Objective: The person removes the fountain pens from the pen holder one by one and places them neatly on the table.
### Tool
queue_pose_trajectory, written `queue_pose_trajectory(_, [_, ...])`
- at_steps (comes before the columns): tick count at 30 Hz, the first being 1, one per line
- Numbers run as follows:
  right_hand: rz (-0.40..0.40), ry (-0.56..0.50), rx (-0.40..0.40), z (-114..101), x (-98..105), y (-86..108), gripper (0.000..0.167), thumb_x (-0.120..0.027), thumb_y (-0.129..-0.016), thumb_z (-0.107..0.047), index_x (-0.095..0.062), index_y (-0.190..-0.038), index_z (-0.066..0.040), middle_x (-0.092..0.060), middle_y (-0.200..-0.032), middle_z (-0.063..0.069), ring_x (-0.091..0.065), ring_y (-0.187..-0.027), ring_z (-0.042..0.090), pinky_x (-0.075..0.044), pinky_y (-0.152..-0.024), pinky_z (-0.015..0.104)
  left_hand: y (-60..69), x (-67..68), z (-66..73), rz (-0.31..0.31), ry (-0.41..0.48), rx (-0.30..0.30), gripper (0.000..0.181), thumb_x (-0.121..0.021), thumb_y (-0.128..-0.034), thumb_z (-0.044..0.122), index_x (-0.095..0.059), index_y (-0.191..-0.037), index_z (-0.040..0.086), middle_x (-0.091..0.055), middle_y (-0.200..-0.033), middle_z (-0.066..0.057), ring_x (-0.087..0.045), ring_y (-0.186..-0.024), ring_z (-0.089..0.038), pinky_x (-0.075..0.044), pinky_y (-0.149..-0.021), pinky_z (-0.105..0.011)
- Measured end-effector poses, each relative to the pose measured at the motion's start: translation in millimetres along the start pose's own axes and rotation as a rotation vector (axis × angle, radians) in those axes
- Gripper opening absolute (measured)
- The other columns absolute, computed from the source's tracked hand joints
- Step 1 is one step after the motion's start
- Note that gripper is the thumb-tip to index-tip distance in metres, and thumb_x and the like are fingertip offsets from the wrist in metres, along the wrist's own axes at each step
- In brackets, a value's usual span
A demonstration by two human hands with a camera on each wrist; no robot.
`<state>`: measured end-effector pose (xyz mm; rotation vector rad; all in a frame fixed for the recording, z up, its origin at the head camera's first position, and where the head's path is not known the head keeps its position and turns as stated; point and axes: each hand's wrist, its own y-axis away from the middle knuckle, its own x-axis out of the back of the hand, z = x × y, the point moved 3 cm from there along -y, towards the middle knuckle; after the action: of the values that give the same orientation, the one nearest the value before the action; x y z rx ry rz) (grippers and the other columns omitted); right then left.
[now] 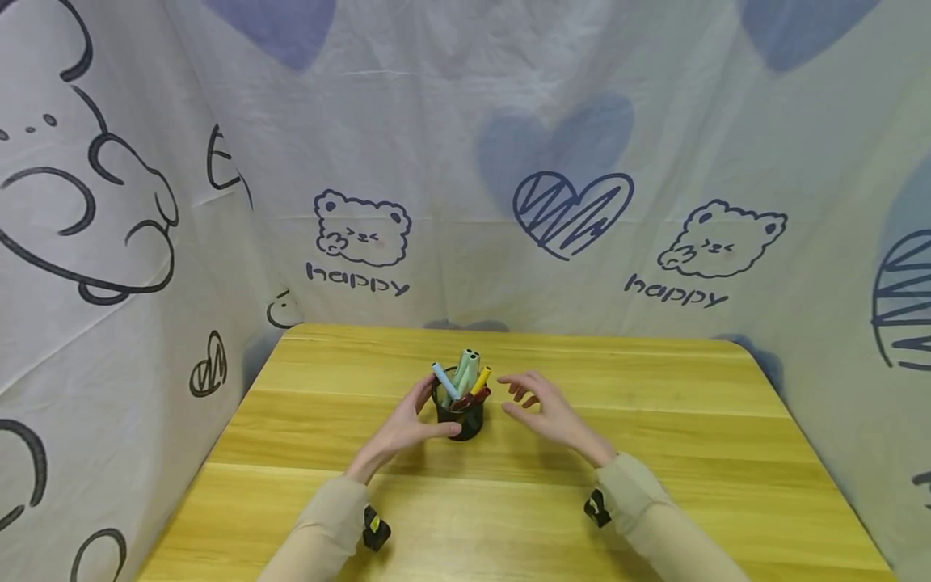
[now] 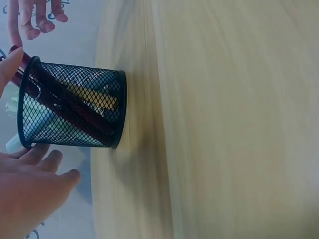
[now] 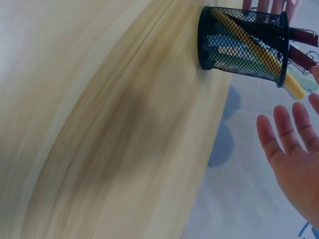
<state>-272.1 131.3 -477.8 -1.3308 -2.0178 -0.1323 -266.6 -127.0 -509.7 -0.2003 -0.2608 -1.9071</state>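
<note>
A black mesh pen holder [image 1: 463, 420] stands upright on the table, filled with pens. A light blue marker [image 1: 445, 380], pale green markers [image 1: 471, 370], a yellow marker [image 1: 481, 380] and dark red pens [image 2: 65, 102] lean in it. My left hand [image 1: 410, 420] is spread around the holder's left side, thumb towards the front and fingers near the rim; whether they touch it is hard to tell. To the right of the holder, my right hand [image 1: 545, 411] hovers apart from it, fingers loosely bent and holding nothing.
The wooden table [image 1: 655, 436] reaches out on both sides of the holder. Behind it hangs a white cloth [image 1: 451, 242] printed with bears and hearts, with another stretch of cloth along the left. Small black devices [image 1: 376, 529] sit at both wrists.
</note>
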Motion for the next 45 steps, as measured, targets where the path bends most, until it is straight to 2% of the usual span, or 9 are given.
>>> queue_pose_trajectory(5, [-0.040, -0.012, 0.003, 2.2, -5.9, -5.8, 0.038, -0.066, -0.098, -0.016, -0.062, -0.133, -0.004, -0.063, -0.106, 0.012, -0.061, -0.095, 0.023, -0.057, -0.079, 0.027, -10.3, -3.0, -2.1, 0.014, 0.026, -0.023, 0.104, -0.085, -0.0809, 0.024, -0.020, -0.161, 0.015, -0.020, -0.168, -0.015, -0.015, -0.157, -0.039, -0.014, -0.126, -0.060])
queue_pose_trajectory(10, [-0.058, -0.031, 0.018, 4.6, -10.3, -10.0, 0.034, -0.065, -0.098, -0.014, -0.064, -0.131, -0.005, -0.065, -0.103, 0.011, -0.060, -0.092, 0.016, -0.057, -0.079, 0.028, -18.7, -7.2, -2.4, 0.026, 0.082, -0.051, 0.098, -0.087, -0.0789, 0.017, -0.028, -0.157, 0.012, -0.037, -0.161, -0.016, -0.025, -0.154, -0.037, -0.018, -0.126, -0.057])
queue_pose_trajectory(13, [-0.061, -0.036, 0.029, 5.1, -12.4, -11.5, 0.033, -0.064, -0.099, -0.013, -0.064, -0.131, -0.004, -0.066, -0.103, 0.012, -0.062, -0.093, 0.018, -0.057, -0.079, 0.028, -21.1, -8.7, -2.2, 0.039, 0.096, -0.047, 0.094, -0.087, -0.0782, 0.017, -0.032, -0.154, 0.010, -0.043, -0.155, -0.016, -0.034, -0.150, -0.037, -0.024, -0.124, -0.057])
queue_pose_trajectory(17, [-0.071, -0.038, 0.024, 4.8, -16.4, -13.7, 0.033, -0.063, -0.100, -0.014, -0.063, -0.131, -0.002, -0.067, -0.104, 0.014, -0.063, -0.093, 0.019, -0.057, -0.080, 0.029, -22.7, -9.3, -2.4, 0.057, 0.087, -0.036, 0.096, -0.088, -0.0771, 0.019, -0.032, -0.154, 0.010, -0.044, -0.153, -0.016, -0.040, -0.145, -0.037, -0.030, -0.122, -0.058])
queue_pose_trajectory(24, [-0.079, -0.094, 0.011, 4.4, -23.3, -20.5, 0.035, -0.063, -0.100, -0.014, -0.063, -0.131, 0.000, -0.069, -0.102, 0.015, -0.062, -0.089, 0.016, -0.057, -0.077, 0.026, -23.8, -8.7, -4.3, 0.057, 0.074, -0.021, 0.100, -0.088, -0.0783, 0.022, -0.028, -0.157, 0.009, -0.039, -0.157, -0.017, -0.034, -0.149, -0.040, -0.028, -0.121, -0.061])
queue_pose_trajectory(28, [-0.090, -0.095, 0.022, 4.6, -27.3, -24.3, 0.034, -0.064, -0.099, -0.014, -0.064, -0.130, 0.001, -0.070, -0.106, 0.016, -0.062, -0.089, 0.015, -0.056, -0.074, 0.026, -24.0, -8.4, -4.5, 0.052, 0.062, -0.015, 0.100, -0.088, -0.0784, 0.023, -0.028, -0.157, 0.011, -0.036, -0.159, -0.017, -0.030, -0.151, -0.040, -0.026, -0.122, -0.062])
queue_pose_trajectory(35, [-0.085, -0.138, 0.019, 2.2, -31.2, -25.3, 0.026, -0.064, -0.098, -0.011, -0.067, -0.121, 0.001, -0.071, -0.111, 0.020, -0.066, -0.089, 0.029, -0.056, -0.072, 0.026, -21.9, -8.8, -3.3, 0.036, 0.041, -0.007, 0.100, -0.088, -0.0776, 0.026, -0.028, -0.156, 0.013, -0.036, -0.159, -0.016, -0.031, -0.150, -0.039, -0.026, -0.122, -0.062])
queue_pose_trajectory(38, [-0.072, -0.143, 0.018, 0.6, -32.0, -25.6, 0.025, -0.064, -0.098, -0.011, -0.068, -0.119, 0.002, -0.070, -0.111, 0.020, -0.066, -0.090, 0.031, -0.056, -0.073, 0.025, -20.1, -8.8, -3.6, 0.035, 0.039, -0.002, 0.101, -0.088, -0.0781, 0.027, -0.026, -0.156, 0.013, -0.036, -0.159, -0.016, -0.030, -0.151, -0.040, -0.026, -0.122, -0.062])
queue_pose_trajectory(45, [0.006, -0.119, 0.001, -0.3, -31.3, -23.4, 0.018, -0.063, -0.098, -0.010, -0.070, -0.113, -0.002, -0.068, -0.108, 0.015, -0.064, -0.090, 0.023, -0.055, -0.074, 0.023, -18.3, -8.7, -4.4, 0.021, 0.029, -0.006, 0.103, -0.088, -0.0783, 0.030, -0.024, -0.158, 0.015, -0.035, -0.159, -0.016, -0.029, -0.151, -0.038, -0.027, -0.121, -0.062])
